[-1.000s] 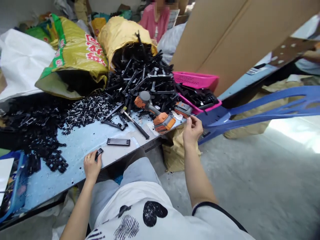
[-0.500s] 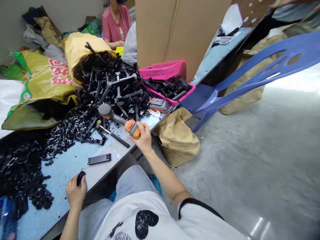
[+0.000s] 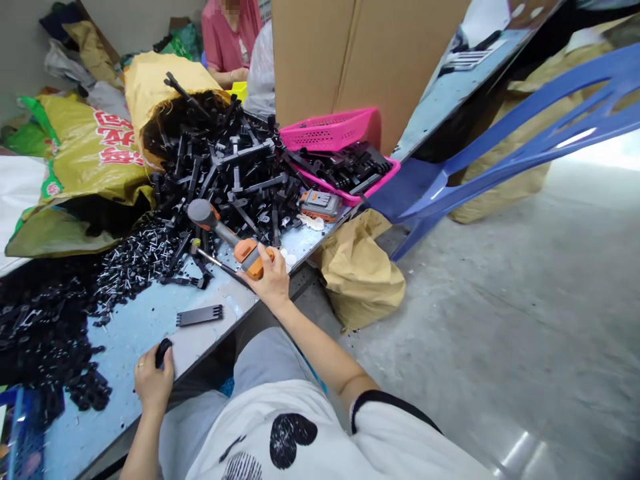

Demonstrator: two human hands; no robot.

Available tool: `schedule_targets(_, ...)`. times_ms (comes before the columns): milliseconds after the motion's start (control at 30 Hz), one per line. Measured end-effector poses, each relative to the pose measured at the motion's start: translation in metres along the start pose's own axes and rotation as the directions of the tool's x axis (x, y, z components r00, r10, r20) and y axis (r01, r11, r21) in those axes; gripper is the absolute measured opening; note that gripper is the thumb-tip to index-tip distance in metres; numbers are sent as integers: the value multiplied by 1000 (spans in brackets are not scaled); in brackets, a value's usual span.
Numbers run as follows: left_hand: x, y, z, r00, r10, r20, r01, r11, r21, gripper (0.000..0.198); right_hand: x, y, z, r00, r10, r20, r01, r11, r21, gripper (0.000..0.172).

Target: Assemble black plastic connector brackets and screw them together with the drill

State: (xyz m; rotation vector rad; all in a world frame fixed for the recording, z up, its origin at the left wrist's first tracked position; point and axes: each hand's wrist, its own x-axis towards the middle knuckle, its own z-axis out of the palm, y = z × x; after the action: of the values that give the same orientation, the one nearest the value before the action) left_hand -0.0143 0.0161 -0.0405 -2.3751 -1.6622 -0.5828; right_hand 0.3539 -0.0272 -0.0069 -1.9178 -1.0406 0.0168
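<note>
My right hand (image 3: pixel 269 275) is closed on the orange battery end of a grey-and-orange cordless screwdriver (image 3: pixel 220 231) that lies on the light blue table (image 3: pixel 135 327). My left hand (image 3: pixel 151 381) rests at the table's near edge, its fingers closed on a small black plastic part (image 3: pixel 161 351). A flat black comb-like piece (image 3: pixel 199 315) lies on the table between my hands. Behind the screwdriver rises a big heap of black plastic parts (image 3: pixel 235 167) spilling from a yellow sack (image 3: pixel 165 83).
A pink basket (image 3: pixel 345 130) with black parts and a spare orange battery (image 3: pixel 320 204) sit at the table's right end. Small black pieces (image 3: pixel 55 320) cover the left. A blue plastic chair (image 3: pixel 500 153), a brown bag (image 3: pixel 363 273) and cardboard (image 3: pixel 360 53) stand right. Another person (image 3: pixel 230 40) sits behind.
My right hand came down from the table's right corner and closed on the screwdriver's battery end, then drew it slightly left. My left hand kept the small black part.
</note>
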Motion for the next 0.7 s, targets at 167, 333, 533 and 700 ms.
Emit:
schedule_targets(167, -2, -2, 1, 999, -34, 28, 35, 999, -24, 36, 10, 23, -21, 997, -67, 37, 61, 988, 139, 59)
schedule_targets(333, -4, -4, 2, 999, -24, 25, 25, 999, -44, 37, 48, 50, -32, 908, 254, 332, -196, 960, -199, 29)
schedule_targets(533, -8, -2, 3, 996, -88, 12, 89, 986, -138, 38, 72, 42, -22, 735, 438, 518, -112, 831, -545, 30)
schedule_targets(700, -11, -5, 3, 992, -124, 22, 126, 961, -245, 31, 70, 29, -28, 774, 485, 407, -176, 782, -597, 23)
